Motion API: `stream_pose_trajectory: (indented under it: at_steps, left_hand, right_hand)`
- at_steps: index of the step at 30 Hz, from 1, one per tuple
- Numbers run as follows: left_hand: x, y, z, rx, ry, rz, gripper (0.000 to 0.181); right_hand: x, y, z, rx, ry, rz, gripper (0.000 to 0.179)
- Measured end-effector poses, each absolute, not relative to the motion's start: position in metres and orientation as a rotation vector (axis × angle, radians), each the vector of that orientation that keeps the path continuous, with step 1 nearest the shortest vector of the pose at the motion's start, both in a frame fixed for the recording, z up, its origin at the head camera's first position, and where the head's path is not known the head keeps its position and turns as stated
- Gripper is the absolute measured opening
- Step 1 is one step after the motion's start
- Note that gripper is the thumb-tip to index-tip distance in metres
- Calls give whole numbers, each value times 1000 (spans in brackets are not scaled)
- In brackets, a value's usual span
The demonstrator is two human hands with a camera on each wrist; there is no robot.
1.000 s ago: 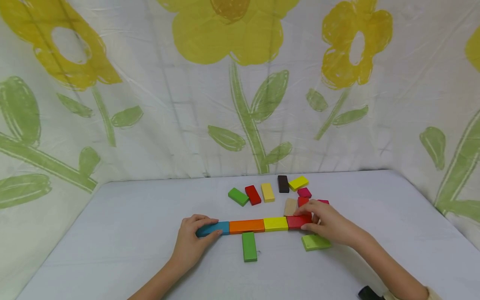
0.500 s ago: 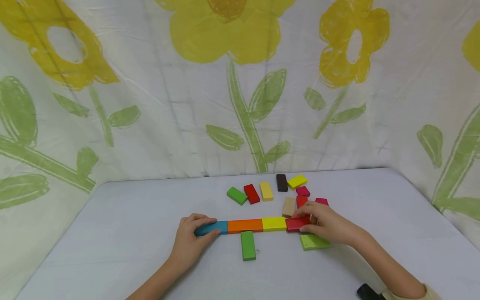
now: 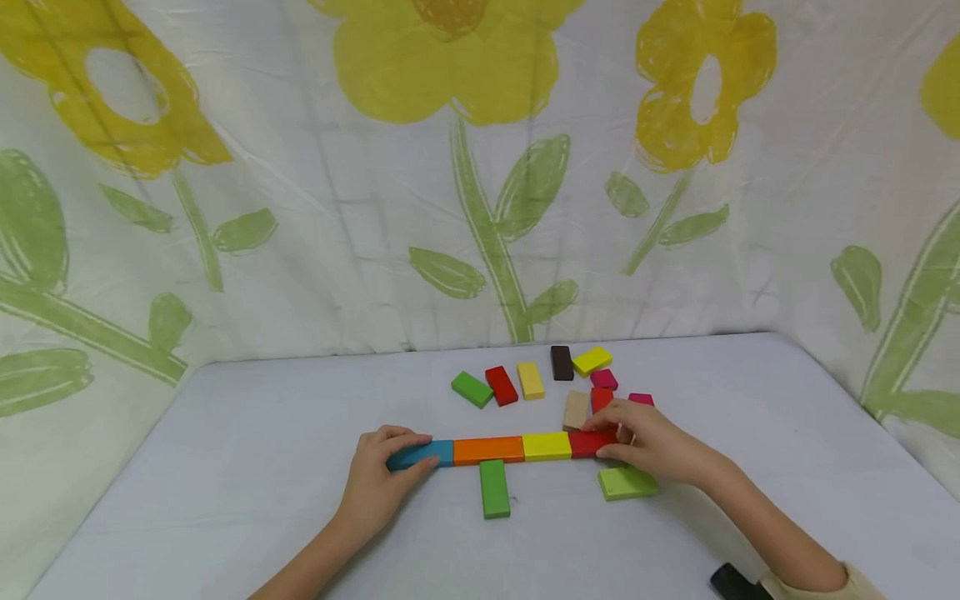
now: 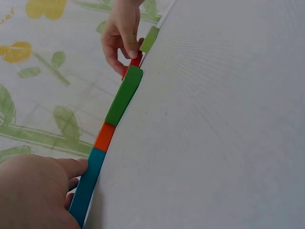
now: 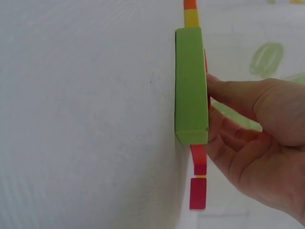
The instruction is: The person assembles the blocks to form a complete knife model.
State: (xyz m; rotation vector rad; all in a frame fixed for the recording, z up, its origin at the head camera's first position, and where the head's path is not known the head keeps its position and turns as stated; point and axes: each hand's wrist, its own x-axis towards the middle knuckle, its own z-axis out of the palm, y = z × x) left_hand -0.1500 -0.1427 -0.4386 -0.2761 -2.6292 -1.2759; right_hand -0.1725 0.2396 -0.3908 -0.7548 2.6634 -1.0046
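A straight row of flat blocks lies end to end on the white table: a blue block (image 3: 422, 454), an orange block (image 3: 488, 450), a yellow block (image 3: 547, 447) and a red block (image 3: 588, 444). My left hand (image 3: 386, 475) grips the blue block at the row's left end, thumb on the near side and fingers on the far side. At the right end my right hand (image 3: 656, 442) pinches the red block, covering part of it. A green block (image 3: 494, 489) stands crosswise at the near side of the orange one. A lime-green block (image 3: 627, 482) lies just below my right hand.
Behind the row lie loose blocks: a green one (image 3: 472, 389), a dark red one (image 3: 502, 386), a pale yellow one (image 3: 530, 381), a black one (image 3: 562, 363), a bright yellow one (image 3: 592, 361) and a beige one (image 3: 576, 411). A flowered cloth (image 3: 360, 250) hangs behind the table.
Both hands keep their hold on the row's ends. The whole head view has shifted slightly; the blocks keep nearly the same arrangement.
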Motion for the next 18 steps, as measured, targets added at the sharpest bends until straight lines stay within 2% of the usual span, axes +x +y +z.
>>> stream_pose_trajectory:
  at_steps: [18]
  left_hand:
    - [-150, -143, -439, -270, -2633, -1290, 24]
  right_hand:
    - [-174, 240, -393, -724, 2662, -1026, 31]
